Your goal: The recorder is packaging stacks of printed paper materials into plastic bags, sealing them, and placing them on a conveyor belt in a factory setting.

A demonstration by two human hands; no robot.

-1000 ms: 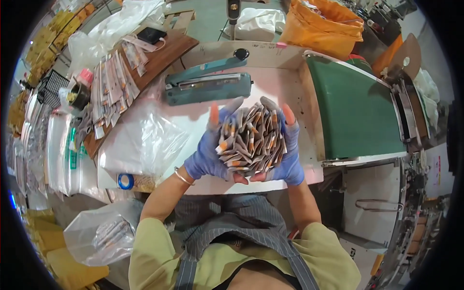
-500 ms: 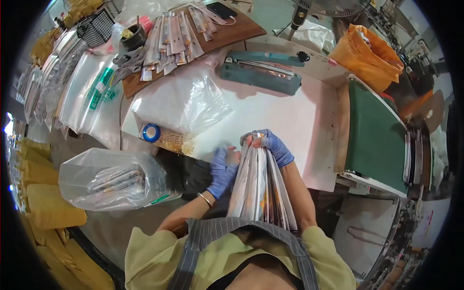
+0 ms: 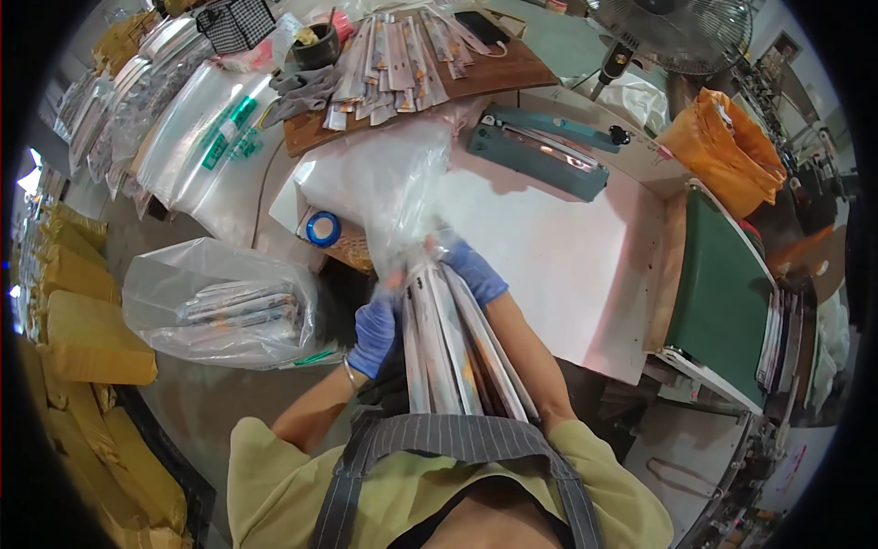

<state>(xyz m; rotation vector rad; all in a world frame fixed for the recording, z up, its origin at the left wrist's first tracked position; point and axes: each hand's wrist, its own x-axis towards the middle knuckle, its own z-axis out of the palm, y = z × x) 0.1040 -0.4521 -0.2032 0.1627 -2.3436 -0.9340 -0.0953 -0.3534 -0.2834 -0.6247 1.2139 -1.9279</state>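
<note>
Several long flat packets (image 3: 442, 343), whitish with orange print, stand bunched against my apron, their upper ends fanned narrowly together. My right hand (image 3: 471, 272), in a blue glove with bare fingertips, is closed at the top of that bunch; its fingers are partly blurred by motion and by film. Wearing a matching glove, my left hand (image 3: 373, 331) pinches the near edge of a clear plastic bag (image 3: 384, 178), just left of the packets. The bag stretches from the white tabletop down to both hands, and its mouth meets the packets' upper ends.
A teal bar sealer (image 3: 540, 151) sits on the white table (image 3: 549, 247). Left of me is an open clear bag of packets (image 3: 219, 306). Tape (image 3: 323, 229) lies at the table edge. Loose packets (image 3: 389, 69) cover a brown board (image 3: 489, 82); a fan (image 3: 677, 32) stands behind.
My hands have moved left with the packets. The clear bag has been drawn toward me, its near edge now at my fingers. The view has shifted, so the surroundings sit further right.
</note>
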